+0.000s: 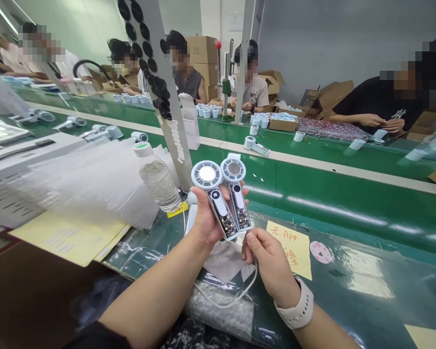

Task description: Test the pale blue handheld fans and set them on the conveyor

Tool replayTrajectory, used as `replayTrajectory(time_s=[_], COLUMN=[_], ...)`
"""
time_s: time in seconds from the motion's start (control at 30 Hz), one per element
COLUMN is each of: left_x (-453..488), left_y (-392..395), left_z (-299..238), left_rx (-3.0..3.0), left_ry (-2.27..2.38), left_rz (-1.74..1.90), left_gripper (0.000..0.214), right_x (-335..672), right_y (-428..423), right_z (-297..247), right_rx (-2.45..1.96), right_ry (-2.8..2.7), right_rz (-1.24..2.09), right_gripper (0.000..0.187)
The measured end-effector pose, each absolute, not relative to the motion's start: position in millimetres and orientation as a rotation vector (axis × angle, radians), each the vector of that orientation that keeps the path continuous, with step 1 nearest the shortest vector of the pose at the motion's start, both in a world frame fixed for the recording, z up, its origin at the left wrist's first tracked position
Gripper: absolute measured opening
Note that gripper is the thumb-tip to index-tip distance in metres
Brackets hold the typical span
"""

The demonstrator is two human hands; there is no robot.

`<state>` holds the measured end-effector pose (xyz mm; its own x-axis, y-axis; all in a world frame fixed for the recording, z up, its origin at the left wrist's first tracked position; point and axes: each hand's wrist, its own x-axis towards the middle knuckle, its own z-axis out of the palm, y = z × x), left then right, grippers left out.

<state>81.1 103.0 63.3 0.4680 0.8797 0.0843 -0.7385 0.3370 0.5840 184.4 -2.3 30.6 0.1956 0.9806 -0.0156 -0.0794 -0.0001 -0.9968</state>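
The left hand (203, 215) grips two white round-headed devices with clear handles (221, 215); the right hand (271, 261) pinches what seems a thin white cable (255, 276) above the green desk (349, 300).

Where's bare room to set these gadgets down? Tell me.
Bare bench lies right of the yellow note and pink sticker; open green belt runs beyond them. Crowded: left of your left hand, around the water bottle and plastic sheets.

The left hand (203, 218) grips two white handheld devices (221, 212) with clear circuit-board handles, while the right hand (271, 264) pinches a thin white cable (256, 276) below them
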Motion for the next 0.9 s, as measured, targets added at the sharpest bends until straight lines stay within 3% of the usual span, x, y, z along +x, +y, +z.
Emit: replayTrajectory(time_s=[0.7,0.9], left_x=[83,80], left_y=[94,99], left_z=[57,57], left_rx=[0.793,0.722], left_ry=[0.295,0.284], left_rz=[1.098,1.042], left_gripper=[0.066,0.065], right_x=[185,187], right_y=[-1,-2], right_z=[24,27], right_rx=[-1.15,-1.186], right_ry=[-0.873,-0.979], right_rz=[1.274,1.175], right_gripper=[0.045,0.041])
